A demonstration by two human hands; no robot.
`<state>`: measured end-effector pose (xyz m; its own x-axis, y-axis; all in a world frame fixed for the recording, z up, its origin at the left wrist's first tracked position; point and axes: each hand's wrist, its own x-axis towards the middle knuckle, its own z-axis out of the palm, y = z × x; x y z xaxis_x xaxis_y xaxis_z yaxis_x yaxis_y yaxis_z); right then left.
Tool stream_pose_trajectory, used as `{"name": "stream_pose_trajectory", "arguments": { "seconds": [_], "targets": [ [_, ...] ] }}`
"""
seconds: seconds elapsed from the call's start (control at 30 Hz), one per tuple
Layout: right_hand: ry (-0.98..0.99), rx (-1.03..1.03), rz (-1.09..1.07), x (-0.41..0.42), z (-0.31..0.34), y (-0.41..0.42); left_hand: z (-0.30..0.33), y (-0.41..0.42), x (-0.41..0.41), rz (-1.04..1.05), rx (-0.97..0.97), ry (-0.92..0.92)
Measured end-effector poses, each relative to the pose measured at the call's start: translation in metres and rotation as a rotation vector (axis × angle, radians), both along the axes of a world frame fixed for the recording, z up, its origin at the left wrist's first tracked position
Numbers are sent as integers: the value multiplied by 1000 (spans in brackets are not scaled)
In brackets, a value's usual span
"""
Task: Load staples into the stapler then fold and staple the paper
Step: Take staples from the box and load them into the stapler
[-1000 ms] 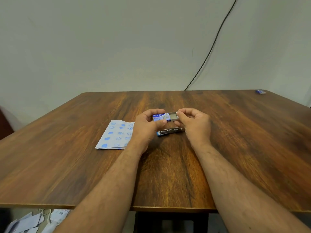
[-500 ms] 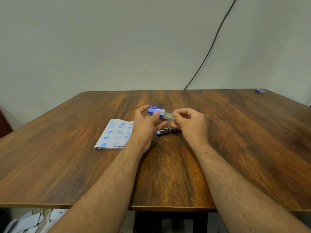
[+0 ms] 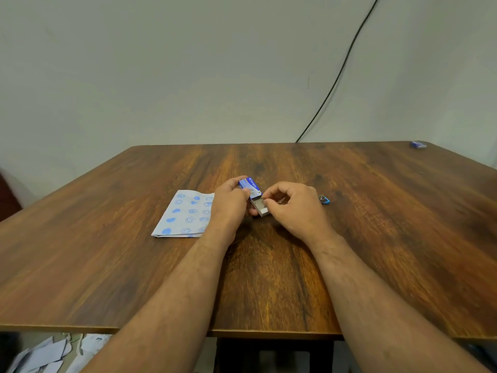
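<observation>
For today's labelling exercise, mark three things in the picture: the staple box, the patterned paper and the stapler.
staple box (image 3: 250,186), head view, on its blue sleeve.
patterned paper (image 3: 185,214), head view, middle of the printed sheet.
stapler (image 3: 325,200), head view, blue end showing beyond the right hand.

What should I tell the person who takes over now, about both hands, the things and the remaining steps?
Left hand grips the blue staple box, its inner tray slid out.
Right hand pinches at the tray's open end; staples are too small to make out.
Stapler lies on the table, mostly hidden behind the right hand.
Patterned paper lies flat beside the left hand.
Done: box opened.
Left: load staples, fold paper, staple it.
</observation>
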<state>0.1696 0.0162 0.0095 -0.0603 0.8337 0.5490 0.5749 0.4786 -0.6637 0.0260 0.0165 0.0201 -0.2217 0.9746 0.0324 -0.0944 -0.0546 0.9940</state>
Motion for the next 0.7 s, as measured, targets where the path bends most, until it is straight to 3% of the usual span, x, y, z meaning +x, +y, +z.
{"name": "stream_pose_trajectory", "arguments": {
  "seconds": [0.37, 0.7],
  "targets": [
    [-236, 39, 33, 3, 3, -5, 0, 4, -2, -36, -105, 98],
    [-215, 23, 36, 2, 2, -3, -2, 6, -2, -55, -108, 157]
  ]
}}
